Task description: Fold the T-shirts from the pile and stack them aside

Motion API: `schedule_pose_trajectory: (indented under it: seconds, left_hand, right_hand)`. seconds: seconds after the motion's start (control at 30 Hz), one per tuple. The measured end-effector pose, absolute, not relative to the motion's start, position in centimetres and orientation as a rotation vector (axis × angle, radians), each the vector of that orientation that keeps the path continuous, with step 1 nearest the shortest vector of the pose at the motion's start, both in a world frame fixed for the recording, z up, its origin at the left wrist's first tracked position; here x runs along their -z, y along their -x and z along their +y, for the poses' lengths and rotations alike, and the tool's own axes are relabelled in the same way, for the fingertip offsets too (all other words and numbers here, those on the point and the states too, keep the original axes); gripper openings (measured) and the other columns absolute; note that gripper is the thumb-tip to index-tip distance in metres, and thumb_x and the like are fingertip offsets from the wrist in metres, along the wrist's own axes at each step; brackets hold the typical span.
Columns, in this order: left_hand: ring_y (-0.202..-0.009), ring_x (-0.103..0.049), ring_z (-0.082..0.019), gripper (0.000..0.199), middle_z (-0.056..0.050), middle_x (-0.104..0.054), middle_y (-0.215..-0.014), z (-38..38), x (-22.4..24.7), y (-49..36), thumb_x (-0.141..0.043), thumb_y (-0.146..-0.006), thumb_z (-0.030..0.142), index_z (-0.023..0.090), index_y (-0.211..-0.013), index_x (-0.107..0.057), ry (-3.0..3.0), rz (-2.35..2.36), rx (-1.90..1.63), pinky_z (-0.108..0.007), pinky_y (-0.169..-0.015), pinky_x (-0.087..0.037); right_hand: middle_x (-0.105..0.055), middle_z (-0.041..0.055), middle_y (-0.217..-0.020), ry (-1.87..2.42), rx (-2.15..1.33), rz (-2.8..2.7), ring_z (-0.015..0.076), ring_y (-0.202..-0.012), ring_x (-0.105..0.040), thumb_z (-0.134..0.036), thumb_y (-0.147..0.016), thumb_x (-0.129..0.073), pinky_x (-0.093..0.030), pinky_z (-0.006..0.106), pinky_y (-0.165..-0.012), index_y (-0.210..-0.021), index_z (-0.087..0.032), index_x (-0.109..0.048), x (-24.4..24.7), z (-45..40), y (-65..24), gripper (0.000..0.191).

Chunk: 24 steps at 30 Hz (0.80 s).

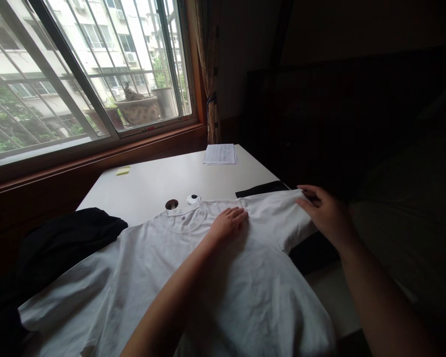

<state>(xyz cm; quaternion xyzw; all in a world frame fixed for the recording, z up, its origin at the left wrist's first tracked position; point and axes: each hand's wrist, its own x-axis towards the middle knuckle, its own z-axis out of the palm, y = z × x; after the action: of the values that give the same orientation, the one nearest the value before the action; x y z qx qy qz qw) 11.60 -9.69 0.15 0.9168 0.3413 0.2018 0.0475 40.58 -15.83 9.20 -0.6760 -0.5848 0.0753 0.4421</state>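
Note:
A white T-shirt [156, 267] lies spread over the table, its collar toward the window side and its body toward me. My left hand [229, 221] rests flat on the shirt's upper front, to the right of the collar, fingers stretched out. At the right, my right hand [325, 213] pinches the hem of the shirt's sleeve between thumb and fingers. That sleeve is drawn out to the right. Beneath it, black cloth [314, 253] shows past the sleeve's edges. The shirt's lower end runs out of view at the bottom.
Dark bunched cloth [70, 238] lies at the left edge of the white table [156, 173]. Papers [220, 154] are at the far end, a yellow note [122, 170] at the far left. A round hole [171, 204] and a round white item [194, 199] sit beyond the collar.

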Motion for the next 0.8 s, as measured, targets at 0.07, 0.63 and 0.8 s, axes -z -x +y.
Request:
schedule_pose_trajectory:
  seconds: [0.07, 0.63, 0.8]
  left_hand:
    - [-0.135, -0.052, -0.022, 0.047, -0.008, -0.059, -0.145, -9.6, 0.1, -11.7, -0.048, -0.096, 0.022, 0.019, -0.142, -0.056, -2.786, 1.016, -0.644, -0.038, -0.119, -0.037]
    - [-0.122, -0.062, -0.023, 0.039, -0.010, -0.066, -0.133, -8.3, -2.8, -9.8, -0.034, -0.104, 0.027, 0.020, -0.132, -0.059, -1.997, 1.245, -0.803, -0.040, -0.109, -0.046]
    - [-0.107, -0.070, -0.019, 0.049, -0.012, -0.069, -0.129, -7.7, -4.5, -8.4, -0.026, -0.107, 0.042, 0.016, -0.142, -0.049, -1.791, 1.215, -0.749, -0.030, -0.091, -0.055]
  right_hand:
    - [-0.071, 0.0080, -0.118, 1.656, -0.053, -1.533, 0.0258, -0.094, -0.070, -0.039, -0.087, -0.065, -0.056, 0.041, -0.090, -0.127, -0.027, -0.067, -10.8, -16.5, -39.0, 0.041]
    - [-0.074, 0.0032, -0.103, 1.160, -0.473, -2.112, 0.0185, -0.090, -0.071, -0.029, -0.099, -0.054, -0.058, 0.030, -0.082, -0.118, -0.028, -0.069, -12.9, -22.6, -30.3, 0.024]
    - [-0.070, 0.0039, -0.105, 1.370, -0.327, -2.148, 0.0201, -0.087, -0.069, -0.026, -0.093, -0.060, -0.058, 0.035, -0.081, -0.112, -0.028, -0.069, -9.0, -22.8, -34.0, 0.020]
